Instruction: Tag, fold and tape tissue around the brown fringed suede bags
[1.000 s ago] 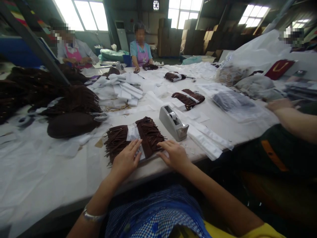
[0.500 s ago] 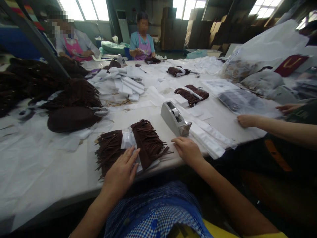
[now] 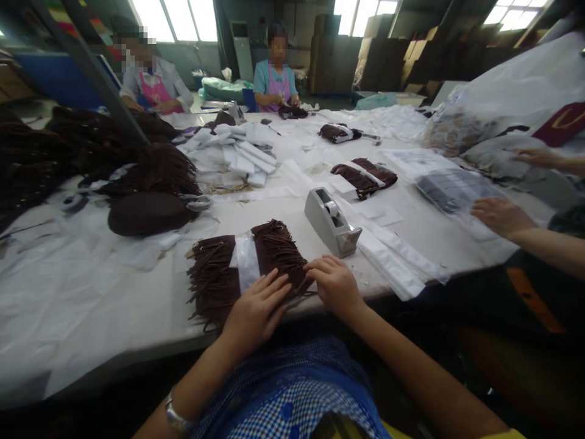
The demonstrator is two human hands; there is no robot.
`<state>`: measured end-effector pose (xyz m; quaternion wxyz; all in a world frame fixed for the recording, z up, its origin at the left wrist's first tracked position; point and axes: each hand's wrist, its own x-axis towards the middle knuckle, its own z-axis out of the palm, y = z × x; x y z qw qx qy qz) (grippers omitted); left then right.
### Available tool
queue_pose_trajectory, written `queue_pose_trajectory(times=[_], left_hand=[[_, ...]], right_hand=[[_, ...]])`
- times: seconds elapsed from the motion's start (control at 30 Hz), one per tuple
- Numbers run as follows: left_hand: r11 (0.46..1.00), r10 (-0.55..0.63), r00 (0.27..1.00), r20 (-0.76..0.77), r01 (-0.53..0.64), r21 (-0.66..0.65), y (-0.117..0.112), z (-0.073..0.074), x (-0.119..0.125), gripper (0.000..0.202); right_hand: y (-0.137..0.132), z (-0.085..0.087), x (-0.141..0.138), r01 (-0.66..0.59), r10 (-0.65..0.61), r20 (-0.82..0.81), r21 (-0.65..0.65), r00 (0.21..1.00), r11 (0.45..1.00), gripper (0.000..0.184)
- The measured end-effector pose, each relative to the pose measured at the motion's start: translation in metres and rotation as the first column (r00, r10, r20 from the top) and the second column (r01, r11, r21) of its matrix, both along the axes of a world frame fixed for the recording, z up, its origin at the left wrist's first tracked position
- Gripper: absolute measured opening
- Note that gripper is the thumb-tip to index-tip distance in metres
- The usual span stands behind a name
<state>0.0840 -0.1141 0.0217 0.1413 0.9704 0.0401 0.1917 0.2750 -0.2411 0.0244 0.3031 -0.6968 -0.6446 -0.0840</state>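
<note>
A dark brown fringed bag (image 3: 214,268) lies flat at the table's near edge, with a white paper band (image 3: 247,261) around its middle. My left hand (image 3: 258,305) rests on the bag's lower right part, its fingers stretched out and palm down. At the bag's right edge, my right hand (image 3: 336,283) touches the fringe with loosely bent fingers that are apart. Neither hand grips anything. Just beyond my right hand stands a grey tape dispenser (image 3: 331,222).
White strips (image 3: 393,256) lie right of the dispenser. Another banded fringed bag (image 3: 364,177) is farther back. Brown bags (image 3: 150,213) are heaped at left, near stacked white paper pieces (image 3: 247,155). A co-worker's hand (image 3: 503,216) is at right, by a plastic-wrapped item (image 3: 450,188).
My left hand has slid right across the bag, off the band. My right hand has moved left onto the fringe. The co-worker's hands at right have shifted, and the view has turned slightly left.
</note>
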Motion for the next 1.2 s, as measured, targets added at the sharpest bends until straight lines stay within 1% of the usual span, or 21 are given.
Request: queue_pose_trajectory(times=[0.03, 0.1, 0.17, 0.2, 0.27, 0.37, 0.43, 0.47, 0.53, 0.6, 0.67, 0.73, 0.8, 0.87, 0.9, 0.93, 1.0, 1.07, 1.1, 1.13, 1.2], left_hand=[[0.999, 0.005, 1.000, 0.016, -0.005, -0.036, 0.000, 0.003, -0.001, 0.040], [0.992, 0.043, 0.998, 0.038, -0.038, -0.122, -0.001, 0.008, -0.003, 0.035], [0.980, 0.112, 0.992, 0.054, -0.102, -0.171, -0.002, 0.010, -0.007, 0.030], [0.977, 0.147, 0.987, 0.061, -0.135, -0.167, -0.003, 0.010, -0.009, 0.029], [0.975, 0.193, 0.979, 0.069, -0.183, -0.128, -0.002, 0.007, -0.013, 0.028], [0.973, 0.205, 0.977, 0.053, -0.198, -0.116, -0.002, 0.003, -0.018, 0.025], [0.971, 0.211, 0.977, 0.040, -0.204, -0.128, -0.001, 0.004, -0.018, 0.024], [0.971, 0.210, 0.977, 0.038, -0.204, -0.124, -0.001, 0.005, -0.017, 0.024], [0.977, 0.199, 0.979, 0.049, -0.194, -0.086, 0.001, 0.009, -0.016, 0.025], [0.985, 0.172, 0.983, 0.067, -0.171, -0.013, 0.005, 0.012, -0.016, 0.027], [0.986, 0.151, 0.985, 0.078, -0.155, 0.052, 0.009, 0.013, -0.018, 0.029], [0.986, 0.137, 0.988, 0.064, -0.143, 0.090, 0.014, 0.012, -0.021, 0.031], [0.984, 0.128, 0.990, 0.054, -0.134, 0.117, 0.017, 0.008, -0.025, 0.035], [0.982, 0.120, 0.991, 0.053, -0.127, 0.142, 0.019, 0.003, -0.027, 0.037], [0.980, 0.123, 0.991, 0.060, -0.131, 0.150, 0.019, 0.001, -0.028, 0.038], [0.979, 0.126, 0.990, 0.065, -0.135, 0.155, 0.019, -0.001, -0.028, 0.039], [0.978, 0.127, 0.989, 0.072, -0.137, 0.159, 0.020, -0.003, -0.027, 0.039], [0.978, 0.125, 0.990, 0.072, -0.135, 0.162, 0.020, -0.005, -0.027, 0.039], [0.977, 0.124, 0.990, 0.071, -0.134, 0.163, 0.020, -0.005, -0.026, 0.039], [0.977, 0.122, 0.990, 0.075, -0.133, 0.165, 0.020, -0.005, -0.026, 0.040], [0.977, 0.122, 0.989, 0.085, -0.135, 0.166, 0.020, -0.005, -0.026, 0.040]], right_hand=[[0.006, 0.005, -0.001, -0.023, 0.023, 0.014, 0.008, 1.000, 1.000, 0.028], [0.024, 0.013, -0.004, -0.173, 0.174, 0.038, -0.018, 0.984, 0.985, 0.028], [0.044, 0.018, -0.001, -0.333, 0.340, 0.069, -0.097, 0.938, 0.938, 0.026], [0.052, 0.018, 0.006, -0.366, 0.380, 0.089, -0.141, 0.921, 0.920, 0.023], [0.060, 0.019, 0.026, -0.310, 0.346, 0.144, -0.225, 0.927, 0.924, 0.017], [0.055, 0.024, 0.057, -0.045, 0.122, 0.225, -0.317, 0.967, 0.947, 0.016], [0.055, 0.032, 0.061, 0.076, 0.001, 0.243, -0.305, 0.970, 0.949, 0.016], [0.059, 0.035, 0.057, 0.075, -0.009, 0.233, -0.275, 0.972, 0.958, 0.017], [0.074, 0.040, 0.043, -0.054, 0.098, 0.210, -0.206, 0.973, 0.977, 0.021], [0.092, 0.039, 0.032, -0.245, 0.286, 0.217, -0.196, 0.933, 0.950, 0.026], [0.103, 0.034, 0.034, -0.327, 0.386, 0.236, -0.253, 0.892, 0.911, 0.029], [0.099, 0.031, 0.049, -0.241, 0.328, 0.249, -0.320, 0.911, 0.916, 0.025], [0.087, 0.031, 0.067, -0.059, 0.171, 0.275, -0.373, 0.946, 0.926, 0.017], [0.079, 0.036, 0.075, 0.082, 0.032, 0.289, -0.373, 0.957, 0.924, 0.014], [0.080, 0.039, 0.074, 0.102, -0.003, 0.271, -0.349, 0.963, 0.932, 0.016], [0.086, 0.043, 0.069, 0.077, -0.001, 0.237, -0.312, 0.971, 0.947, 0.019], [0.106, 0.047, 0.054, -0.063, 0.104, 0.164, -0.237, 0.981, 0.970, 0.030], [0.131, 0.046, 0.044, -0.223, 0.261, 0.149, -0.233, 0.954, 0.947, 0.037], [0.140, 0.044, 0.043, -0.269, 0.315, 0.159, -0.258, 0.936, 0.928, 0.037], [0.146, 0.042, 0.045, -0.277, 0.336, 0.174, -0.291, 0.926, 0.916, 0.036], [0.145, 0.040, 0.058, -0.209, 0.300, 0.213, -0.367, 0.930, 0.906, 0.029]])
